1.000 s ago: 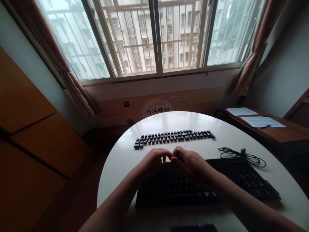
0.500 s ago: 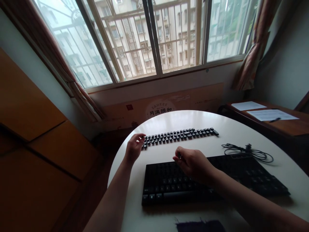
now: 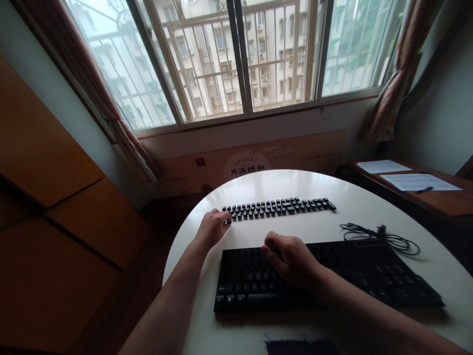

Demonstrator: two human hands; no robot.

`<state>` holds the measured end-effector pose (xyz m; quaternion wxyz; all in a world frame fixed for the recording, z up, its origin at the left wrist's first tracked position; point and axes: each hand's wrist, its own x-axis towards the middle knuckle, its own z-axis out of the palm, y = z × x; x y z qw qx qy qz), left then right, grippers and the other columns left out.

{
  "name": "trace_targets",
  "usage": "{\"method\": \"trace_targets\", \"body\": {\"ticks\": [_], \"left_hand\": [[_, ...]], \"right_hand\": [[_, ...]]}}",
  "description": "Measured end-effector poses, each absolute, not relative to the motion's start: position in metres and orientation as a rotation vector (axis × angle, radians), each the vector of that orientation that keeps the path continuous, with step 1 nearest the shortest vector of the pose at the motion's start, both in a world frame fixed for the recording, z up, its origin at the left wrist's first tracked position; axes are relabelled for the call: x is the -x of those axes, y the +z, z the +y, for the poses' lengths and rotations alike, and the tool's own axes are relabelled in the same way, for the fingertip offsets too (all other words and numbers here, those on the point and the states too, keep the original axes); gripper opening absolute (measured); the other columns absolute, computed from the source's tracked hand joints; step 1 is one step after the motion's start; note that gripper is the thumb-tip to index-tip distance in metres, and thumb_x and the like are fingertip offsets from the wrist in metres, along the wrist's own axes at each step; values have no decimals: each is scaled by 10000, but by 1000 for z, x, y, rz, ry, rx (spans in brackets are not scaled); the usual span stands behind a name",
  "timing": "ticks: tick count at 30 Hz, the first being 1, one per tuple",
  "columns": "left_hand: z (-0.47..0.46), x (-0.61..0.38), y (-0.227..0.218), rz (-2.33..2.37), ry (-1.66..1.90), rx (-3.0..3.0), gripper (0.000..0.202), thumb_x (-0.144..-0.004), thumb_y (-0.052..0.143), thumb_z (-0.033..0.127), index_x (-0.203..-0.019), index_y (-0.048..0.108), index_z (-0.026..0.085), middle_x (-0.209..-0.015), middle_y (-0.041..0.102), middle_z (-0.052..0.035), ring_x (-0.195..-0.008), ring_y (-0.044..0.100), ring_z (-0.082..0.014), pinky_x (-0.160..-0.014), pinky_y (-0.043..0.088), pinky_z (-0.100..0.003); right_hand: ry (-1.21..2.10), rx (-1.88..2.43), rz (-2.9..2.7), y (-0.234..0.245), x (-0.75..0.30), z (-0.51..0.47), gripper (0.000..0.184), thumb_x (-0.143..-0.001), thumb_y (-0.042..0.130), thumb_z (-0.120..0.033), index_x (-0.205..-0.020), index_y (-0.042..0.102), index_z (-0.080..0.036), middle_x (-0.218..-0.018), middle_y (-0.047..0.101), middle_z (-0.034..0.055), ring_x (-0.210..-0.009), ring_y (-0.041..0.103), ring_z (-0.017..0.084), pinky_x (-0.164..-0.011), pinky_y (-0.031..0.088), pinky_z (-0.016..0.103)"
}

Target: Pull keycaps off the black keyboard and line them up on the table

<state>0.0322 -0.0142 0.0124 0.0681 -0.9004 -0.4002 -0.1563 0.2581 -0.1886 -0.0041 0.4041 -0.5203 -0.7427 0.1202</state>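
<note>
A black keyboard (image 3: 332, 276) lies on the round white table (image 3: 295, 185); its upper left rows show bare sockets. Beyond it, several removed black keycaps (image 3: 281, 206) lie in rows. My left hand (image 3: 212, 228) rests at the left end of those rows, its fingertips touching the end keycap. My right hand (image 3: 291, 256) hovers over the keyboard's upper left part, fingers pinched on a thin wire keycap puller (image 3: 272, 238).
The keyboard's coiled black cable (image 3: 380, 236) lies at the right. A dark cloth (image 3: 299, 346) peeks in at the near edge. A wooden side desk (image 3: 436, 197) with papers and a pen stands to the right. A window and curtains are behind.
My left hand left the right hand, reached out to the left end of the keycap rows and now rests there. My right hand dropped slightly toward the keyboard.
</note>
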Motion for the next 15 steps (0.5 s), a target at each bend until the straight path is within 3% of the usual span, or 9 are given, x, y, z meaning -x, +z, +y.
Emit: {"method": "trace_targets", "body": {"ticks": [15], "left_hand": [[-15,-26,14,-1264,-433,2871,167,-759,698,177,-906,736,245,-845,664,-36,-814,629,-222,-770,479,-306]], "right_hand": [[303,1247,-1911,-4,-258,-189,160,-952,505,-315,-861,562,-196,-577,532,-42,-493,453,110,-549,326,228]]}}
